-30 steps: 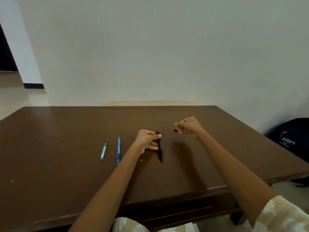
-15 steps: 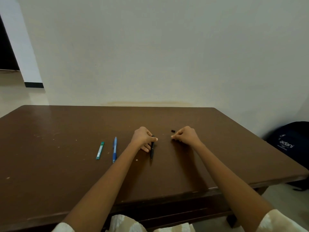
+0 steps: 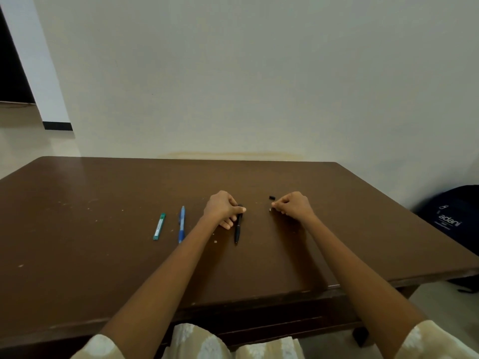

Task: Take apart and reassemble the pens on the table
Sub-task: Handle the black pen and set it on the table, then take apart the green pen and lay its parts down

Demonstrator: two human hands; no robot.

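My left hand (image 3: 224, 209) grips a black pen (image 3: 238, 230) near its top end, the tip pointing toward me and resting on the brown table (image 3: 103, 255). A small black pen cap piece (image 3: 272, 197) lies loose on the table just beyond my right hand (image 3: 294, 206). That hand rests on the table with fingers pinched on a tiny light piece (image 3: 270, 209). A blue pen (image 3: 182, 224) and a green pen-like stick (image 3: 159, 226) lie to the left, untouched.
A dark backpack (image 3: 452, 216) sits on the floor at the right of the table. The wall runs behind the table's far edge. Small crumbs dot the tabletop at left.
My right hand came down to the table and set the small black piece down beyond its fingers. My left hand lowered the black pen to the tabletop.
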